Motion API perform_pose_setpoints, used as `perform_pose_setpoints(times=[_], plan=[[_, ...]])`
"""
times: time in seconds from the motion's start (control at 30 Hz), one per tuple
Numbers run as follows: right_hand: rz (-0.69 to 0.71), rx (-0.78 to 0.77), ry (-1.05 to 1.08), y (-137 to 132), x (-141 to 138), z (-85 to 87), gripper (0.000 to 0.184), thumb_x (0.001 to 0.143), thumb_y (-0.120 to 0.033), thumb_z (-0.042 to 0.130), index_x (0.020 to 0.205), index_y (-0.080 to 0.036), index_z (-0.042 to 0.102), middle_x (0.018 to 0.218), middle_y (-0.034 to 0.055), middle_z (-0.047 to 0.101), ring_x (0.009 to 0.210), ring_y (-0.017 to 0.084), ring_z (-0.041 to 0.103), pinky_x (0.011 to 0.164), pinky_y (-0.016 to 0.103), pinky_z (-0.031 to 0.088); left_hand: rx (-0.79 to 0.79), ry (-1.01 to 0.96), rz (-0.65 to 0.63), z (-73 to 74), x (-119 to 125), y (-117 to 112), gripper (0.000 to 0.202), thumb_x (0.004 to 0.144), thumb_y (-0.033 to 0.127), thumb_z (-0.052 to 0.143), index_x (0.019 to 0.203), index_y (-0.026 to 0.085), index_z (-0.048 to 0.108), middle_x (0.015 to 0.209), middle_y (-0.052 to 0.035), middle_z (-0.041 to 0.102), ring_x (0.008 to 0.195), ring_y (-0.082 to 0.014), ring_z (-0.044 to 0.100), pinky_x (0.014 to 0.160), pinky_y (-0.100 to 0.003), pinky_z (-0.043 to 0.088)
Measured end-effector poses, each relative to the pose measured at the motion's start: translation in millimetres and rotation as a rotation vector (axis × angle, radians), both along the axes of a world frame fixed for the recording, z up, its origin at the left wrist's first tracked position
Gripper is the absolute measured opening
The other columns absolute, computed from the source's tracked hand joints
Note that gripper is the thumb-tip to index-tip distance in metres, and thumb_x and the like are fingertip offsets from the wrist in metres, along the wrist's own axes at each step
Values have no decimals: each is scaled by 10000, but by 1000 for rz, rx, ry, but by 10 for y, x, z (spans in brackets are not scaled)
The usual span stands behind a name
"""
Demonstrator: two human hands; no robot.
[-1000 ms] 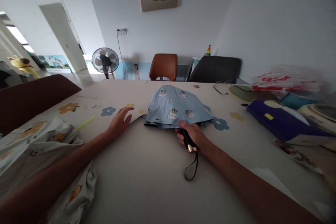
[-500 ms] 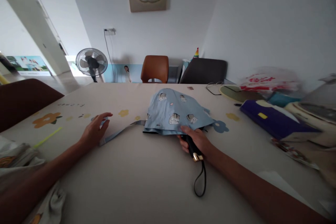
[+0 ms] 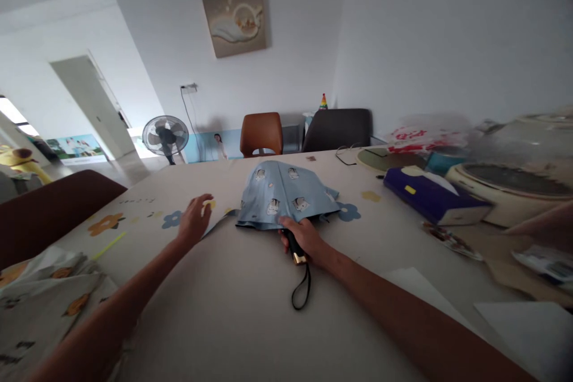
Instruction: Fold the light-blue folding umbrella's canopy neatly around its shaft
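Note:
A light blue folding umbrella with small cartoon prints lies collapsed on the table. My right hand is wrapped round its black handle, whose gold end and black wrist loop trail toward me. My left hand rests on the table left of the canopy, fingers lying over the umbrella's thin blue closing strap.
A printed cloth is bunched at the near left. A purple tissue box, a round cooker, plastic bags and papers crowd the right side. Chairs stand at the far end; another person's hand shows at the right edge.
My left hand drew the strap out to the left, then came back toward the canopy. My right hand stayed on the handle. The camera view shifted.

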State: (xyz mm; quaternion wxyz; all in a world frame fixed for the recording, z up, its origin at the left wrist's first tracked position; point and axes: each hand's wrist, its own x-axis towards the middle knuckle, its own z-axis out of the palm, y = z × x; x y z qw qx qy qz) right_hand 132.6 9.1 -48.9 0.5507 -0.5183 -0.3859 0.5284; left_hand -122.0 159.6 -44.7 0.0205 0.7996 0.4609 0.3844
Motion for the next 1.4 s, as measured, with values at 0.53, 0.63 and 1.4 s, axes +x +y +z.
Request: perform_pose_setpoints(times=[0.53, 0.63, 1.4], plan=[[80, 35, 17, 14, 10, -38, 252, 765, -275, 528, 546, -162, 477, 383, -29, 492, 297, 88, 453, 301, 192, 384, -473, -443, -326, 779, 1525, 458, 246, 669, 357, 653, 809, 159, 692, 760, -33, 663, 745, -169, 559, 689, -267, 406], [99, 12, 14, 1, 14, -1, 236, 752, -257, 530, 541, -166, 474, 369, -30, 491, 291, 90, 447, 290, 193, 383, -493, -446, -333, 793, 1432, 495, 287, 612, 355, 694, 831, 170, 701, 724, -15, 657, 693, -143, 537, 647, -247, 387], [97, -36, 24, -7, 6, 73, 254, 760, -287, 532, 543, -164, 487, 361, -27, 482, 294, 79, 422, 302, 190, 393, -734, -935, -328, 104, 1063, 417, 329, 592, 438, 707, 748, 179, 579, 583, 52, 497, 514, -71, 435, 469, -190, 309]])
